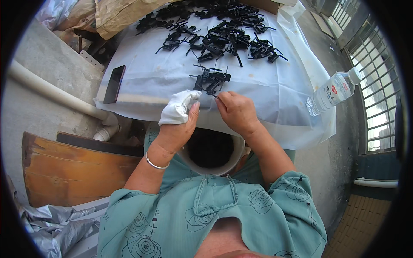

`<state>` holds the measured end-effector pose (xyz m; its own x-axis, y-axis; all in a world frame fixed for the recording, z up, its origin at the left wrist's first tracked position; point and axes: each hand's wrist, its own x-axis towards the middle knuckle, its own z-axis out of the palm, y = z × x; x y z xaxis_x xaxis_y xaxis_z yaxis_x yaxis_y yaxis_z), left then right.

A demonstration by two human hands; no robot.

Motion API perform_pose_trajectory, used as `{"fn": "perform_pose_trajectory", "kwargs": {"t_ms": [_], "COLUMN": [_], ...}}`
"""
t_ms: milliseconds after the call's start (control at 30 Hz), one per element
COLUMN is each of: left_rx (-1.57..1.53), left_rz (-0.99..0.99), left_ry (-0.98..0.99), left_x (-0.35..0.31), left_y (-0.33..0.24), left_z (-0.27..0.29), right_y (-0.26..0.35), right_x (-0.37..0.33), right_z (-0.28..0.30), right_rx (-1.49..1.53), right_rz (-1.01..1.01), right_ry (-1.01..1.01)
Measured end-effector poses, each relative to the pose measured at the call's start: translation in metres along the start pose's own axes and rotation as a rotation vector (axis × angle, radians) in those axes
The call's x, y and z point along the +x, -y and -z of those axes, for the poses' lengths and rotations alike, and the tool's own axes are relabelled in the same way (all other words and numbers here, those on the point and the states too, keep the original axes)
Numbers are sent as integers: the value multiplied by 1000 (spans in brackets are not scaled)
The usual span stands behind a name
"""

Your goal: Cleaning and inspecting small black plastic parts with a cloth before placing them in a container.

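Note:
Close to the near edge of the table lies a black plastic part [211,79] with several thin arms sticking out. My left hand [177,114], its fingers in a white glove and its thumb bare, is closed at the part's near left side. The fingertips of my right hand [237,112] pinch together at the part's near end, where a thin black piece meets them. Below both hands, between my knees, a pale bucket [235,161] holds dark contents too shaded to make out. Farther off spreads a heap of similar black plastic parts [226,36].
A white plastic sheet [146,84] covers the table and hangs over its near edge. On it, a dark phone [115,84] lies at the left and a clear water bottle [330,94] is at the right. Brown paper [124,17] bunches at the far left. Wooden boards [77,167] lean below.

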<state>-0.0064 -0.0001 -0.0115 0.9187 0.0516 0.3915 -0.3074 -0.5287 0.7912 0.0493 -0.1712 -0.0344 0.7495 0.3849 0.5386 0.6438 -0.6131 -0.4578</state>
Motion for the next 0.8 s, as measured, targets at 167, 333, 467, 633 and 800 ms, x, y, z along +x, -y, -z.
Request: {"fn": "perform_pose_trajectory", "kwargs": {"t_ms": [167, 333, 467, 633, 800], "left_rx": [268, -320, -621, -451, -165], "left_rz": [-113, 333, 323, 329, 88], "left_ry": [78, 287, 296, 260, 128], "left_x": [26, 19, 13, 11, 6], "left_y": [-3, -5, -19, -17, -14], "left_z": [-9, -11, -15, -13, -20], "right_y": [9, 14, 11, 7, 7], "right_x": [-5, -2, 0, 1, -6], "right_z": [11, 16, 12, 19, 9], "right_rx": [-54, 473, 762, 866, 685], "right_rz": [196, -45, -344, -259, -240], "right_ry": [107, 26, 59, 176, 253]}}
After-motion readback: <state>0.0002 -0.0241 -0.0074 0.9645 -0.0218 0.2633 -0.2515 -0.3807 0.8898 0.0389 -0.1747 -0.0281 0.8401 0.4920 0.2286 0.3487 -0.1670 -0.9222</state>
